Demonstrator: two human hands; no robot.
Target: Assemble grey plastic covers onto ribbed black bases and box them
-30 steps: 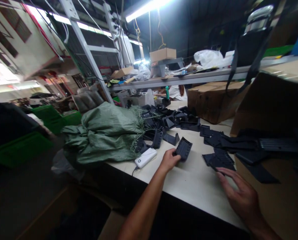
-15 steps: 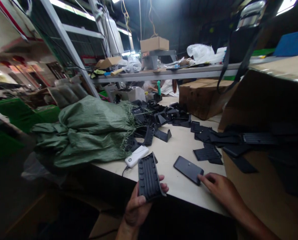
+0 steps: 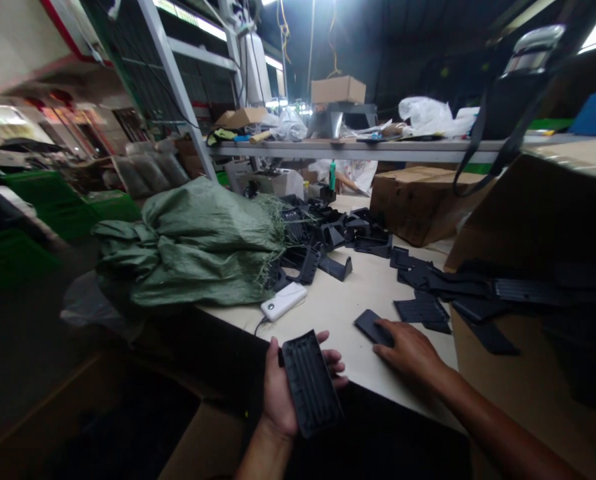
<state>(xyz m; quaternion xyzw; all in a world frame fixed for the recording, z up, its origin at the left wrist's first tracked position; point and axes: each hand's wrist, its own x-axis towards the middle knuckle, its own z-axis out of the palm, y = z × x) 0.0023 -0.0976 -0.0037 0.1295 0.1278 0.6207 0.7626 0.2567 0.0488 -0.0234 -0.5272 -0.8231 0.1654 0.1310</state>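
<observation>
A black ribbed plastic piece (image 3: 311,383) with a raised rim lies across the palm of my left hand (image 3: 279,398), in front of the table edge. The thumb is on its left side and the fingers reach out past its right side. My right hand (image 3: 412,350) grips a flat dark rectangular piece (image 3: 369,323) on the table from above, hiding its right part; whether it is a phone or a plastic plate I cannot tell. Left of it lies a white power bank (image 3: 284,301) with a cable.
Several black plastic parts (image 3: 335,233) are heaped by a green woven sack (image 3: 203,243). More flat black pieces (image 3: 423,308) lie at right, running into an open cardboard box (image 3: 523,220). Behind stands a closed carton (image 3: 418,200) under a shelf (image 3: 338,152).
My left hand has lowered the ribbed piece and moved slightly right, its fingers more spread. My right hand has moved from the dark piece's corner to cover its right part.
</observation>
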